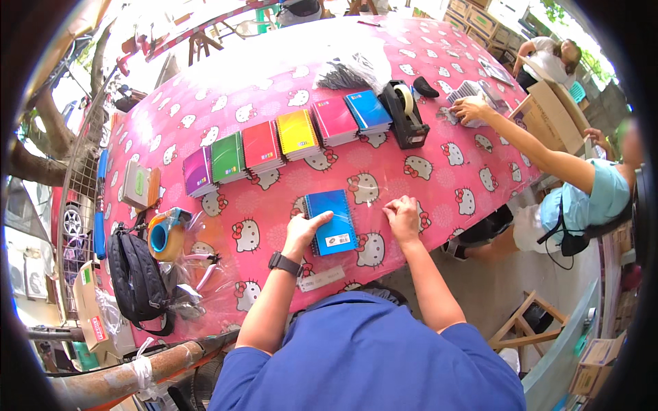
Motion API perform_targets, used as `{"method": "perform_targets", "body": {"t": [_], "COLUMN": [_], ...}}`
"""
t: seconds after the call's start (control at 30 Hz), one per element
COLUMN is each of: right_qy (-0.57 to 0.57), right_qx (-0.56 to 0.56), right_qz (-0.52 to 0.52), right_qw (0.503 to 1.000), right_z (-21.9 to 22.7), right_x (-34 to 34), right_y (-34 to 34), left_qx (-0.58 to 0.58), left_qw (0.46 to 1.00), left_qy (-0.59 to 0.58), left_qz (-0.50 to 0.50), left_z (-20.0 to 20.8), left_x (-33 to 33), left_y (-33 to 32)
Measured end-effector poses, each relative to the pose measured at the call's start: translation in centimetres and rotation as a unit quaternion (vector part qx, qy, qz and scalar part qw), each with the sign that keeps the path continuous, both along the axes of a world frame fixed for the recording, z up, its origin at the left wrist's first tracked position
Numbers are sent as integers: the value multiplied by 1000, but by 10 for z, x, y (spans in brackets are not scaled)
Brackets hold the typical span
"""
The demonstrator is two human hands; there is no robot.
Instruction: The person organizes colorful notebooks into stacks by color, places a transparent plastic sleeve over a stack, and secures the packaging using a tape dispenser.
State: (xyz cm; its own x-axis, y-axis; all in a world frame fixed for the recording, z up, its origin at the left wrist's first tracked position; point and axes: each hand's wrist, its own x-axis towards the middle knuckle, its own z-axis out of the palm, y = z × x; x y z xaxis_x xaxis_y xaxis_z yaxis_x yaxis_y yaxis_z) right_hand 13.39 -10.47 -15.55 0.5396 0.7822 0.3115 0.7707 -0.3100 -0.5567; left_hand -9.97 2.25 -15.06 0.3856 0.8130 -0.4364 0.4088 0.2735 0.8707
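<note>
A blue spiral notebook (332,222) lies on the pink cartoon-cat tablecloth (425,171) near the table's front edge. My left hand (303,229), with a black watch on the wrist, grips the notebook's left spiral edge, thumb on the cover. My right hand (403,216) rests on the cloth just right of the notebook, fingers curled over a clear plastic sleeve that is hard to make out. Behind them runs a row of notebook stacks: purple (197,171), green (227,157), red (262,146), yellow (297,134), pink (334,121), blue (368,111).
A black tape dispenser (405,114) stands right of the stacks. A tape roll (165,235), black bag (137,279) and clear wrappers lie at left. Another person's hand (471,109) reaches onto the table from the right; a second person stands by cardboard boxes (555,113).
</note>
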Motion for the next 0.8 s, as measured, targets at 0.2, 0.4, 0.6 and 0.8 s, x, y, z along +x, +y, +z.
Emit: {"method": "perform_targets", "body": {"t": [0.2, 0.4, 0.6, 0.8], "right_qy": [453, 249, -46, 307], "right_qx": [-74, 5, -116, 20], "right_qz": [-140, 166, 300, 156], "right_qw": [877, 954, 946, 939], "right_z": [36, 41, 60, 42], "right_x": [-16, -57, -115, -70], "right_y": [-22, -15, -13, 4], "left_qx": [205, 155, 98, 206], "left_qw": [966, 986, 991, 973], "left_qy": [153, -7, 19, 74], "left_qz": [45, 56, 89, 72], "left_z": [28, -7, 34, 3], "left_x": [-7, -2, 17, 8], "left_y": [-28, -55, -59, -65]}}
